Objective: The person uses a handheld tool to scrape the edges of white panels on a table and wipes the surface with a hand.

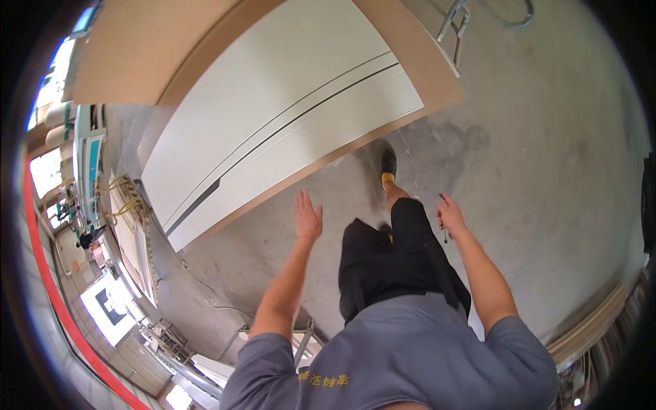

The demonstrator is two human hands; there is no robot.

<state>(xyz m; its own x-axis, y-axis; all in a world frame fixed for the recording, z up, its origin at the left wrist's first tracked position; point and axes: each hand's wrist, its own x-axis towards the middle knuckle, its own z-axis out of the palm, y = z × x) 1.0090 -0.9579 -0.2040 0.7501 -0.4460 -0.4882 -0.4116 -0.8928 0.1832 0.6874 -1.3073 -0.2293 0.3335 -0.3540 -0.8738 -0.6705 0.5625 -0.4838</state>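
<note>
A large white door panel (287, 82) with dark grooves and a dark grey strip near one end lies on a brown board (437, 92) ahead of me. My left hand (309, 217) hangs in the air just short of the panel's near edge. Its fingers are straight and it holds nothing. Out to the right, my right hand (451, 217) is partly curled, index finger pointing forward. A thin dark thing (446, 236) sticks out below its fingers, too small to name. Neither hand touches the panel.
My foot in a dark shoe (389, 162) is on the grey concrete floor (547, 171) by the board's edge. A cable (205, 290) runs across the floor at left, near stacked boards (133, 232). A metal frame (454, 31) stands beyond the board; long strips (591, 324) lie at lower right.
</note>
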